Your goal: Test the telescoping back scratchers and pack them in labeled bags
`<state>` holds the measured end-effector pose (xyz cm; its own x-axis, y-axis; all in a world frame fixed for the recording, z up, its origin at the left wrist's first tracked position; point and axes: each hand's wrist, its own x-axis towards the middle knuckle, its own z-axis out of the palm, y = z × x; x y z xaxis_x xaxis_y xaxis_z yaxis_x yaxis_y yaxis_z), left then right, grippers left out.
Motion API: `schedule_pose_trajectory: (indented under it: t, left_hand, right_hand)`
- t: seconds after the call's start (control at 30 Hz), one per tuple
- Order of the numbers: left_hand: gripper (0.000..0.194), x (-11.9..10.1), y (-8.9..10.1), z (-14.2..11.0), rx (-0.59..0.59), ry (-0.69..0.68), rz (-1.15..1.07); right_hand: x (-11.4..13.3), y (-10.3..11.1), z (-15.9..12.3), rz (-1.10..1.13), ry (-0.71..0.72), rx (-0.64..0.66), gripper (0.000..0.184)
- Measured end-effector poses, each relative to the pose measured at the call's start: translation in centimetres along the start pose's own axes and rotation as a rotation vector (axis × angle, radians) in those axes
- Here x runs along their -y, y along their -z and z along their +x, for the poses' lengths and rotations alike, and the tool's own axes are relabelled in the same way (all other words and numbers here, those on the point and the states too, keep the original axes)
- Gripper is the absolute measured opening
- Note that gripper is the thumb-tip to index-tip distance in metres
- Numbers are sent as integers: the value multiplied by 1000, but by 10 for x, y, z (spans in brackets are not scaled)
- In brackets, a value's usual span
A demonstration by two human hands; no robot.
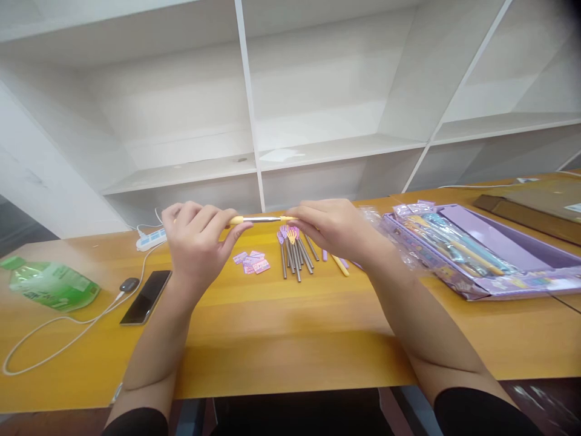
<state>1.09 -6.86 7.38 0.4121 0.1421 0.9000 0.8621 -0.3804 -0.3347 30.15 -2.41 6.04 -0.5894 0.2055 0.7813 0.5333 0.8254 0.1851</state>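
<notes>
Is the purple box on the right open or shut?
Open: the purple box shows its inside and the wrapped packets there, with no lid over them.

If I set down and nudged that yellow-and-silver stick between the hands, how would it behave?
The yellow-and-silver stick is probably stiff: it runs straight between the left hand and the right hand. It's likely fairly light, being so slim. Its shiny middle looks rounded, so it might roll or feel slippery.
</notes>
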Motion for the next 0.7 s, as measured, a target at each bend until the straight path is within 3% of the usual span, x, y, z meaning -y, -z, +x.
schedule_pose_trajectory:
  t: [0.7]
  left_hand:
    - [22, 5, 2, 0, -18, -103, 71]
  right_hand:
    - [0, -13, -4, -95, 19, -8, 33]
